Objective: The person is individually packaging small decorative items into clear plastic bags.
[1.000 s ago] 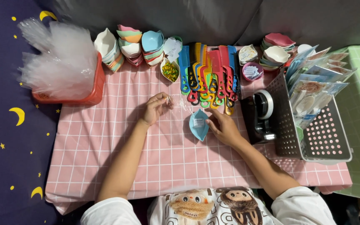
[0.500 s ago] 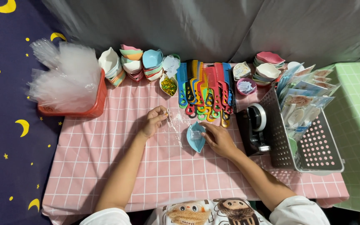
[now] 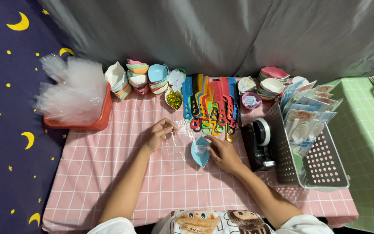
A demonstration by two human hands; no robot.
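Blue leaf-shaped dish (image 3: 200,150) lying on the pink checked tablecloth (image 3: 109,173) just in front of the row of coloured combs (image 3: 211,104), its long axis running toward and away from the person, with one pointed tip toward the combs and the other toward the person. A clear plastic bag (image 3: 179,138) lies against the dish's left edge. The right hand (image 3: 222,154) rests beside the dish with fingertips touching its right rim, forearm angled in from the lower right, while the left hand (image 3: 159,133) pinches the bag's left edge between curled fingers, forearm extended from the lower left.
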